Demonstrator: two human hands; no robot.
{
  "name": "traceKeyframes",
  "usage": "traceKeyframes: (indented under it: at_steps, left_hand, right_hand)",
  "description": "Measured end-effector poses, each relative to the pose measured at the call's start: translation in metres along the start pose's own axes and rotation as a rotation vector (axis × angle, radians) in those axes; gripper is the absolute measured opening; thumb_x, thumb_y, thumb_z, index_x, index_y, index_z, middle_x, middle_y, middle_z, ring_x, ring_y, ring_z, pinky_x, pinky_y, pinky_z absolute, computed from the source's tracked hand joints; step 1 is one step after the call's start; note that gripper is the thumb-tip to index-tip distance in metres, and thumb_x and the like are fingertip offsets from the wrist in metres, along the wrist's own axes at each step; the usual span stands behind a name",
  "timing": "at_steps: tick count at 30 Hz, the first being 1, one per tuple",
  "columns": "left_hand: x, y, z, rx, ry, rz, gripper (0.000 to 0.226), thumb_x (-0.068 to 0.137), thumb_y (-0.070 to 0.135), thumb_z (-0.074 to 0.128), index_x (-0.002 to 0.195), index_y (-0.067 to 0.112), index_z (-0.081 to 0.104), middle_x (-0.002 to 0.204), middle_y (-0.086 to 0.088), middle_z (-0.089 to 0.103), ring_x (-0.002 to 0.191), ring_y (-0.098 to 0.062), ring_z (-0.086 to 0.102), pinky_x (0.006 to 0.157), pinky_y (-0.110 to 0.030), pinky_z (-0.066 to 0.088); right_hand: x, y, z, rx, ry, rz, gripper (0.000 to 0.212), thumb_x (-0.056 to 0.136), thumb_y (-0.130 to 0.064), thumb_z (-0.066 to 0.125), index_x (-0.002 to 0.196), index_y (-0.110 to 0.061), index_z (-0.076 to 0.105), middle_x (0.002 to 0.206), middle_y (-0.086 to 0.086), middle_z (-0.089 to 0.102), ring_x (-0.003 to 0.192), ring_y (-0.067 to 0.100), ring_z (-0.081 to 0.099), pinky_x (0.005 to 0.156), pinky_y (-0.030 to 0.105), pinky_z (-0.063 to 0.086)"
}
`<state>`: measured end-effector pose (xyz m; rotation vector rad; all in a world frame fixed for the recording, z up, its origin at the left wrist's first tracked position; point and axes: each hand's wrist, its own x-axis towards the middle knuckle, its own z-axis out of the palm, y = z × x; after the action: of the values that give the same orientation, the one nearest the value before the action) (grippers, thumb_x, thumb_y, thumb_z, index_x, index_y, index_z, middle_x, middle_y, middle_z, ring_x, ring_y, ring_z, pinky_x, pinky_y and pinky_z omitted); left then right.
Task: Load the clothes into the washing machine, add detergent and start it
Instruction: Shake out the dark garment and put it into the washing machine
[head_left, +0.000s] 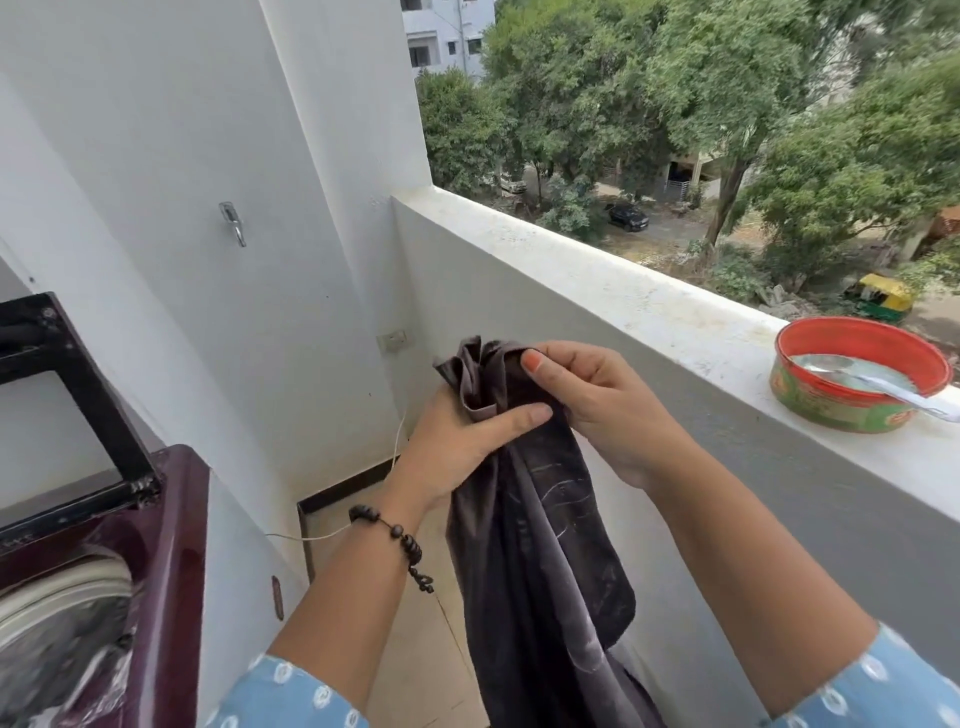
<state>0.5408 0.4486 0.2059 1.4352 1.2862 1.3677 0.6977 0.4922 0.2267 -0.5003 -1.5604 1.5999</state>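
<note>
A dark grey garment (540, 540) hangs in front of me over the balcony floor. My left hand (457, 441) grips its bunched top from the left, thumb lying across the cloth. My right hand (597, 400) pinches the same bunch from the right. The maroon top-loading washing machine (171, 545) stands at the lower left with its black-framed lid (78, 395) raised; the drum inside shows. A red round tub (862, 374) of white detergent powder with a spoon in it sits on the parapet ledge at the right.
The white parapet ledge (649, 306) runs diagonally along the right, with trees and a street far below. A tap (234, 221) sticks out of the white wall above the machine. A thin white cable (322, 535) trails over the tiled floor.
</note>
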Motion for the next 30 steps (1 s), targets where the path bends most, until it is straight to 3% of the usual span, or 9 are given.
traceKeyframes:
  at_steps: [6,10,14,17,19,24,26,28,30]
  left_hand:
    - [0.0,0.0,-0.001,0.325,0.213,0.098,0.025,0.076,0.047,0.082,0.095,0.033,0.073,0.089,0.012,0.076,0.088,-0.005,0.071,0.08,-0.031,0.056]
    - [0.0,-0.007,0.002,0.374,0.189,0.111,0.03,0.074,0.052,0.076,0.092,0.03,0.071,0.085,0.009,0.074,0.087,-0.012,0.071,0.082,-0.043,0.057]
    - [0.005,0.001,-0.001,0.175,0.323,0.147,0.008,0.084,0.026,0.08,0.085,0.026,0.071,0.081,0.012,0.073,0.086,-0.008,0.07,0.086,-0.037,0.057]
    - [0.016,0.016,-0.018,-0.055,0.483,0.147,0.011,0.079,0.037,0.08,0.081,0.029,0.072,0.084,0.011,0.074,0.091,-0.014,0.071,0.09,-0.039,0.056]
    - [0.021,0.026,-0.03,-0.202,0.541,0.168,0.007,0.088,0.026,0.075,0.083,0.025,0.069,0.081,0.012,0.074,0.085,-0.01,0.07,0.083,-0.033,0.056]
    - [0.018,0.035,-0.05,-0.329,0.618,0.127,0.01,0.098,0.018,0.064,0.089,0.023,0.063,0.08,0.014,0.075,0.085,-0.006,0.071,0.082,-0.028,0.056]
    - [0.013,0.028,-0.049,-0.332,0.624,0.083,0.018,0.099,0.016,0.062,0.083,0.023,0.069,0.08,0.013,0.076,0.085,-0.005,0.072,0.083,-0.028,0.056]
    - [0.008,0.019,-0.042,-0.352,0.607,0.045,0.023,0.099,0.013,0.061,0.08,0.021,0.071,0.081,0.012,0.077,0.085,-0.006,0.072,0.089,-0.031,0.056]
    - [0.005,0.008,-0.033,-0.385,0.574,-0.018,0.013,0.098,0.014,0.062,0.089,0.021,0.069,0.087,0.009,0.077,0.092,-0.011,0.072,0.098,-0.038,0.054]
  right_hand:
    - [-0.012,0.018,-0.004,0.18,-0.026,0.074,0.029,0.091,-0.017,0.057,0.116,-0.002,0.056,0.107,0.013,0.066,0.099,0.022,0.064,0.087,0.035,0.054]
    - [-0.019,0.028,-0.009,0.143,-0.013,0.106,0.043,0.075,-0.009,0.074,0.109,-0.006,0.049,0.105,0.007,0.064,0.089,0.016,0.066,0.074,0.026,0.056]
    - [-0.026,0.053,-0.023,-0.159,-0.082,0.313,0.058,0.072,-0.017,0.086,0.118,-0.011,0.05,0.117,0.009,0.065,0.101,0.022,0.067,0.087,0.04,0.057]
    - [-0.042,0.092,-0.032,-0.417,-0.21,0.536,0.039,0.082,-0.011,0.078,0.117,-0.013,0.063,0.113,0.007,0.072,0.102,0.021,0.069,0.087,0.033,0.057]
    - [-0.053,0.115,-0.041,-0.493,-0.15,0.589,0.019,0.089,-0.013,0.069,0.107,-0.007,0.067,0.108,0.013,0.073,0.091,0.02,0.07,0.088,0.037,0.055]
    - [-0.052,0.101,-0.061,-0.096,0.224,0.356,0.022,0.091,-0.015,0.064,0.099,0.006,0.064,0.089,0.016,0.069,0.081,0.023,0.063,0.081,0.039,0.05]
    - [-0.041,0.077,-0.065,0.017,0.308,0.199,0.03,0.082,-0.028,0.071,0.095,-0.002,0.065,0.083,0.014,0.063,0.073,0.02,0.058,0.067,0.027,0.047]
    - [-0.032,0.054,-0.066,0.117,0.329,0.067,0.007,0.086,-0.019,0.064,0.083,-0.013,0.068,0.077,0.009,0.063,0.068,0.015,0.059,0.063,0.021,0.048]
    - [-0.023,0.036,-0.063,0.18,0.308,0.0,0.031,0.093,-0.003,0.051,0.077,-0.022,0.071,0.075,0.002,0.068,0.067,0.011,0.064,0.064,0.019,0.052]
